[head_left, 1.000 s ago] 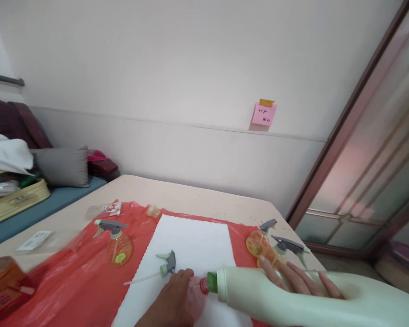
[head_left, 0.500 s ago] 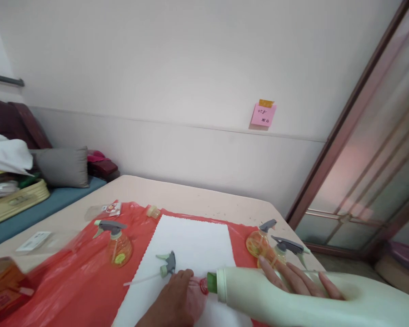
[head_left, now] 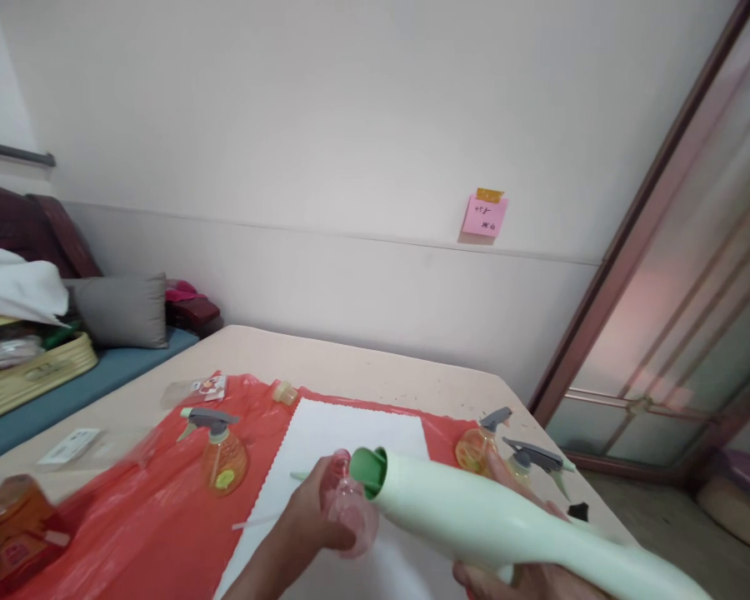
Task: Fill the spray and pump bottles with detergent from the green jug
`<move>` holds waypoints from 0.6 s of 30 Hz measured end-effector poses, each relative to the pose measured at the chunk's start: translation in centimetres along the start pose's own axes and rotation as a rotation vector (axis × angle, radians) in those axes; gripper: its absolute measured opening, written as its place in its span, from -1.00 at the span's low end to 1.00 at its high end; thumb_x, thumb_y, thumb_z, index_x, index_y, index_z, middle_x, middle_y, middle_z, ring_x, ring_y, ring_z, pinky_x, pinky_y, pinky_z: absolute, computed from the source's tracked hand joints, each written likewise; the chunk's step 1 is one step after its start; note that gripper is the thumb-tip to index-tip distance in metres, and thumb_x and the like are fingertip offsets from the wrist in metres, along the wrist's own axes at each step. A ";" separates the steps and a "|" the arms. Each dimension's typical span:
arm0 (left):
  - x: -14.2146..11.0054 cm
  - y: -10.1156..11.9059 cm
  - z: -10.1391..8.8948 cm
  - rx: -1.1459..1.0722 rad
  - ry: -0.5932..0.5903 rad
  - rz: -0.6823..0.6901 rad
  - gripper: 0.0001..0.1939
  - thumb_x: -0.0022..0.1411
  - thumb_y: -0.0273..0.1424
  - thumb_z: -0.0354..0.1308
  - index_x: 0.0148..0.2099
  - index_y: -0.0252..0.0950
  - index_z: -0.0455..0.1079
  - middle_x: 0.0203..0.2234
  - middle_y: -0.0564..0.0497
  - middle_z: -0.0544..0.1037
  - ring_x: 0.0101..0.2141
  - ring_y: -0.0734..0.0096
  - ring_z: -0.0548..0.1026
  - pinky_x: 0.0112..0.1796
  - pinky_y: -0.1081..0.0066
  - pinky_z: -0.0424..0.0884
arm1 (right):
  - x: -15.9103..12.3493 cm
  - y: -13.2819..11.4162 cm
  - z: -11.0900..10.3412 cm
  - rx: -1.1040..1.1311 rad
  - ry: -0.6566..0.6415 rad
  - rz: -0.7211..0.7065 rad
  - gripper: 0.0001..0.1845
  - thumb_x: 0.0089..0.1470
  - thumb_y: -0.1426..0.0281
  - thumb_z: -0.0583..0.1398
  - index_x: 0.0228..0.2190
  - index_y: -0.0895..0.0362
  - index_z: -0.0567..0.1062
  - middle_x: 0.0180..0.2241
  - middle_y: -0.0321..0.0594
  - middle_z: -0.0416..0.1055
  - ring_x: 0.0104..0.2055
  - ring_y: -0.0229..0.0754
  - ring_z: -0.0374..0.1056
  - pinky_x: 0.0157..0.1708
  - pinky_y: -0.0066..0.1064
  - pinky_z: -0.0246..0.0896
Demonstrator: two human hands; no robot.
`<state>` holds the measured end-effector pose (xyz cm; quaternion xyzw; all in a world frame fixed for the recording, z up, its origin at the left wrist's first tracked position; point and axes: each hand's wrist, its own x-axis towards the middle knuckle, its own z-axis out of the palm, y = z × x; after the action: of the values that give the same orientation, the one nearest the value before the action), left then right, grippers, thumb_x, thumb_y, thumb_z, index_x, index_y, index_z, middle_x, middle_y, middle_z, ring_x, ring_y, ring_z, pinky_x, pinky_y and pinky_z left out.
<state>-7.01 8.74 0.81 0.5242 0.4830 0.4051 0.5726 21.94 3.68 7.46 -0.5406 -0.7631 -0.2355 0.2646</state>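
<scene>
My left hand is closed around a small clear pink bottle with an open neck, held fairly upright over the white sheet. In my right hand lies a big pale green jug, tipped sideways. Its green spout is close beside the bottle's neck; whether they touch I cannot tell. Behind my left hand a trigger spray head is mostly hidden; its light green tip and white tube show on the sheet.
Yellow spray bottles stand at left and right, with another near the jug. A bottle of amber liquid is at the near left. Red plastic sheeting covers part of the table. A pink note hangs on the wall.
The jug's spout has come out of the bottle's neck and swung slightly up and left. My left hand has turned the bottle from lying sideways to more upright.
</scene>
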 end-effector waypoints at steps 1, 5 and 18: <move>0.2 0.1 -0.5 -0.023 0.030 0.005 -0.28 -0.35 -0.56 0.22 -0.02 -0.19 0.22 -0.33 0.13 0.48 -0.35 0.38 0.43 -0.38 0.45 0.28 | 0.1 -0.2 0.7 0.044 -0.008 0.065 -0.03 -0.03 0.07 0.24 0.31 0.11 0.02 0.08 0.04 0.40 0.03 0.24 0.38 -0.12 0.01 0.34; 0.4 0.3 -2.3 -0.009 0.197 0.081 -0.43 -0.33 -0.42 0.31 -0.16 -0.18 0.27 -0.43 0.15 0.44 -0.35 0.35 0.44 -0.34 0.41 0.33 | 0.8 -0.9 4.2 0.430 -0.090 0.463 -0.08 0.00 0.06 0.25 0.28 0.12 0.08 0.07 0.01 0.42 0.10 0.22 0.33 0.01 0.02 0.28; 1.1 -0.4 -3.2 -0.265 0.527 0.095 -0.41 -0.42 -0.51 0.40 -0.20 -0.19 0.42 -0.45 0.06 0.58 -0.34 0.16 0.54 -0.31 0.30 0.46 | 2.0 -2.1 14.3 0.990 -0.032 1.130 -0.05 -0.40 -0.11 0.33 -0.09 0.34 0.46 -0.11 0.21 0.49 0.05 0.34 0.31 0.12 0.06 0.10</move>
<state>-9.89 10.40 0.37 0.3435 0.5328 0.6132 0.4713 17.29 13.73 -2.07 -0.6713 -0.3897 0.3150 0.5461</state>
